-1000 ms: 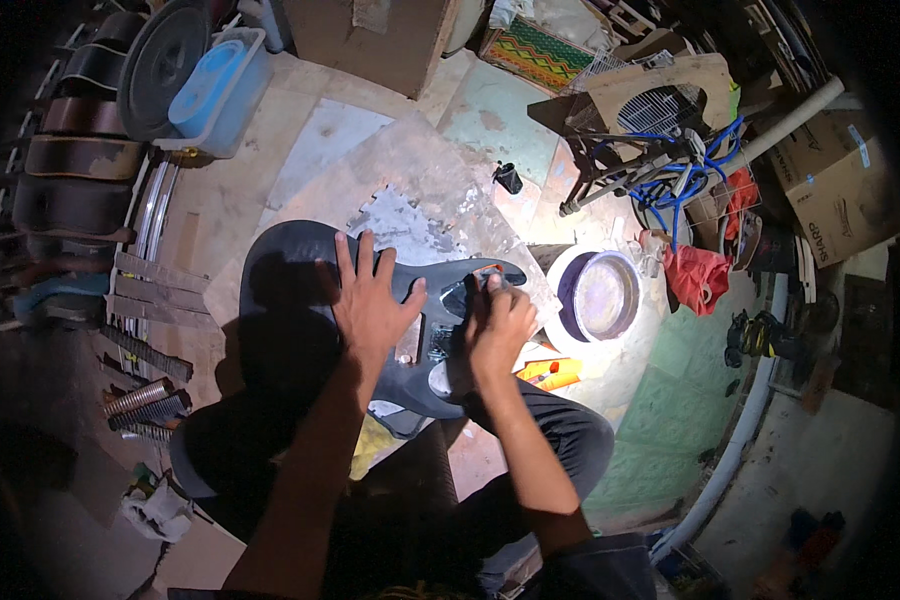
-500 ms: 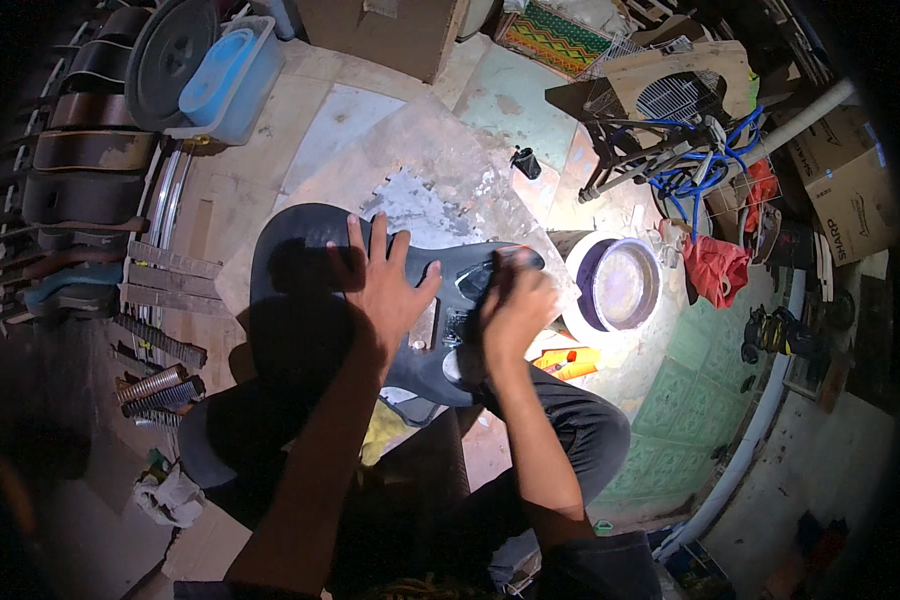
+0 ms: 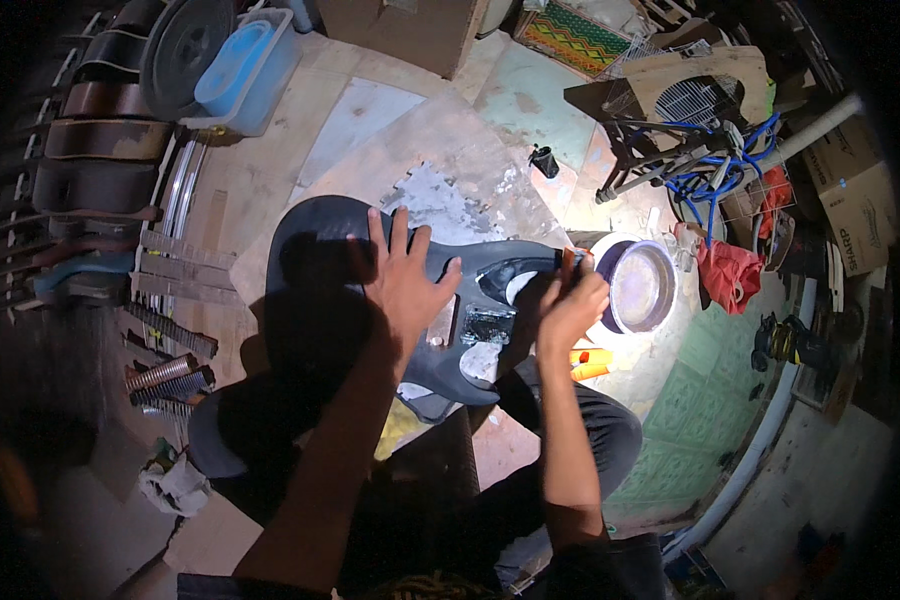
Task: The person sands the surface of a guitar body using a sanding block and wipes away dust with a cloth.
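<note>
A matte dark grey electric guitar body (image 3: 315,225) lies across my lap, with cut-out cavities in its middle and two horns toward the right. My left hand (image 3: 405,285) rests flat on its upper face, fingers spread. Near the tip of the far horn, my right hand (image 3: 573,310) is closed in a pinch on a small orange-edged piece (image 3: 576,256), which looks like folded sandpaper. The fingers hide most of that piece. The horn's inner curve near my right hand looks wet and shiny.
Just right of my right hand stands a purple-rimmed round tub (image 3: 642,288). An orange sheet (image 3: 590,362) lies below it. A small black cup (image 3: 543,161) stands beyond. Dark guitar bodies (image 3: 95,190) line the left; a metal stand with blue cable (image 3: 715,180) is at right.
My right hand has slid right, off the middle of the horn to its tip, uncovering the cavities and the horn's inner curve. My left hand stays on the guitar body. The whole view has shifted slightly.
</note>
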### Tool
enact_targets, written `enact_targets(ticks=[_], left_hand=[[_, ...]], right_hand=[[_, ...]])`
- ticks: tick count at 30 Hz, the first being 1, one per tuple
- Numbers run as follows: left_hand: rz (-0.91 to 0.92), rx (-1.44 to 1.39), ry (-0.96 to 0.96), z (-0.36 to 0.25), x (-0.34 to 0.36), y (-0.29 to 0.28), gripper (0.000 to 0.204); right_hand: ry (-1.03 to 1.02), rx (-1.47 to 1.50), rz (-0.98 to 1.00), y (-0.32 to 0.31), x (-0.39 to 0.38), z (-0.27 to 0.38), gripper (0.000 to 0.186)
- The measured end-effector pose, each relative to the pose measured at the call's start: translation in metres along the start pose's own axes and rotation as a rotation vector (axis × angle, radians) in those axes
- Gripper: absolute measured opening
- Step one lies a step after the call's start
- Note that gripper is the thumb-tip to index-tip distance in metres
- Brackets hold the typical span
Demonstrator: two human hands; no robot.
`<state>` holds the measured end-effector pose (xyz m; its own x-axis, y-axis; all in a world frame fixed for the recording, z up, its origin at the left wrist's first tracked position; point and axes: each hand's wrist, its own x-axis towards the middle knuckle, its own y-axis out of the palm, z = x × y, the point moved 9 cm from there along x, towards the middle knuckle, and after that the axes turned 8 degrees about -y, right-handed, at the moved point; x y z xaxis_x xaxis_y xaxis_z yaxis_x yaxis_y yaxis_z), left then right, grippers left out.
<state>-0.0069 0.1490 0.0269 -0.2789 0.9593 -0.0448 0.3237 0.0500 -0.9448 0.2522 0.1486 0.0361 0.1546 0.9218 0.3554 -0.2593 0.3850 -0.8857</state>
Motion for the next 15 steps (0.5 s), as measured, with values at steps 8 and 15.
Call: enact_targets(ticks=[8, 15], left_hand=[[-0.006, 0.011, -0.008, 0.003, -0.001, 0.0, 0.058], [0.001, 0.003, -0.002, 0.002, -0.001, 0.002, 0.059]], right_hand=[[-0.089, 0.021, 0.036, 0.001, -0.002, 0.023, 0.052], [-0.115, 0.029, 0.124, 0.011, 0.006, 0.016, 0.057]])
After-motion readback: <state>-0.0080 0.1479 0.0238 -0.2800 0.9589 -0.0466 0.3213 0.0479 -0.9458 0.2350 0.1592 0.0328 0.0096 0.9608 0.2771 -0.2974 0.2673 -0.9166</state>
